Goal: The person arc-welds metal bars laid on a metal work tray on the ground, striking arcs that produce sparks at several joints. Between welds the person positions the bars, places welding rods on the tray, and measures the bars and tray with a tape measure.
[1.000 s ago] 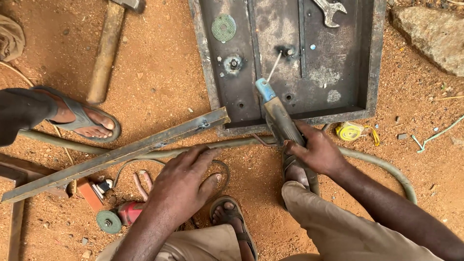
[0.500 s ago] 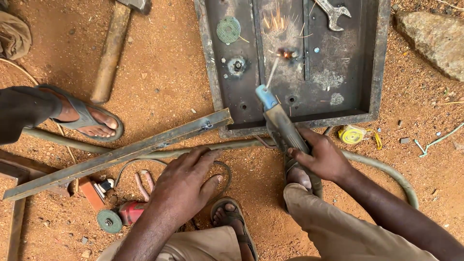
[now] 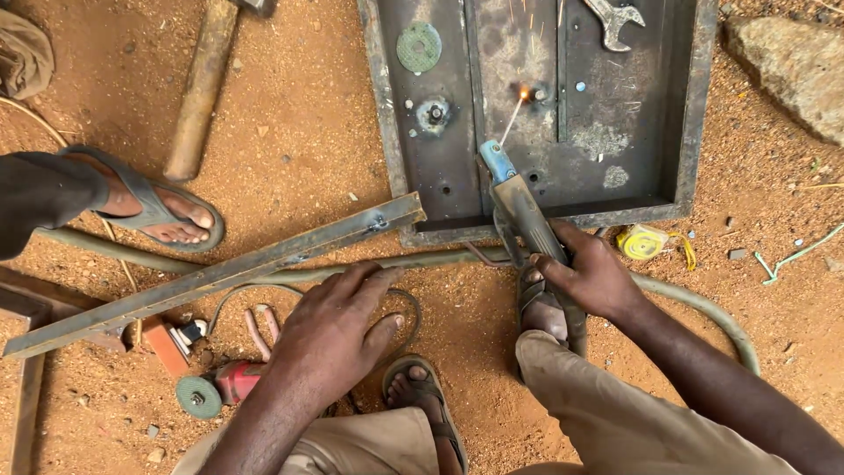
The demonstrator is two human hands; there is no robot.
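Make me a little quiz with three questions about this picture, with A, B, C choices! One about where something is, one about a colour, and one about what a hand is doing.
1. Where does the spanner lie?
A. Inside the metal tray
B. On the stone
C. Under the sandal

2. What colour is the round disc in the tray?
A. Red
B. Green
C. Yellow

3. What is the right hand doing?
A. Resting flat on the ground
B. Gripping the welding holder
C. Holding the hammer

Answers:
1. A, it lies in the tray's top corner.
2. B, the disc looks green against the dark metal.
3. B, the fingers wrap the holder while its rod sparks at the tip; the left hand rests on the ground.
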